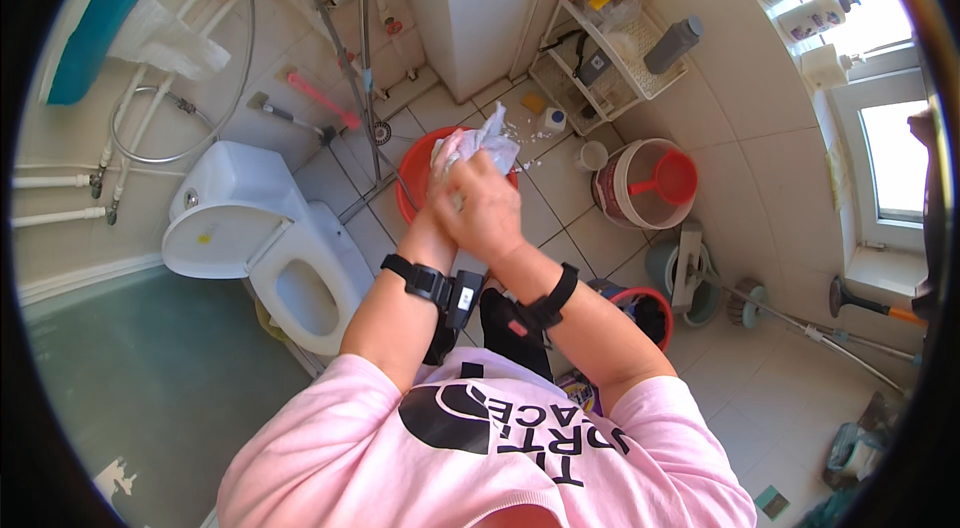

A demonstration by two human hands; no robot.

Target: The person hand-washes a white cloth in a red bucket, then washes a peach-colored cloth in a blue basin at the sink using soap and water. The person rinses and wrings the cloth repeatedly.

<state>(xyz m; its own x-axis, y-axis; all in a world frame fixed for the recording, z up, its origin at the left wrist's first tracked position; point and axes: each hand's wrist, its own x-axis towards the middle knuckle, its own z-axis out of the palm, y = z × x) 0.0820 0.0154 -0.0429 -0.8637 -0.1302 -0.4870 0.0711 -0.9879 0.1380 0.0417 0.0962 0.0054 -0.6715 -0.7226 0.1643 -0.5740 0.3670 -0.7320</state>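
Both hands are pressed together over a red plastic basin (415, 172) on the tiled floor. A wet, pale cloth (491, 142) with some suds is bunched between them, its end sticking up past the fingers. My right hand (491, 209) lies on top with its fingers curled on the cloth, slightly blurred. Beneath and to its left, my left hand (442, 187) grips the same cloth, its fingers partly hidden by the right hand. The basin's near side and its inside are mostly hidden behind the hands and cloth.
A white toilet (304, 295) stands at left. A shower hose (394, 172) hangs down across the basin. White suds (529, 134), a small white bottle (553, 119) and a plastic cup (592, 155) lie beyond. At right are a bucket (636, 213) with a red dipper (670, 179) and a shelf rack (641, 89).
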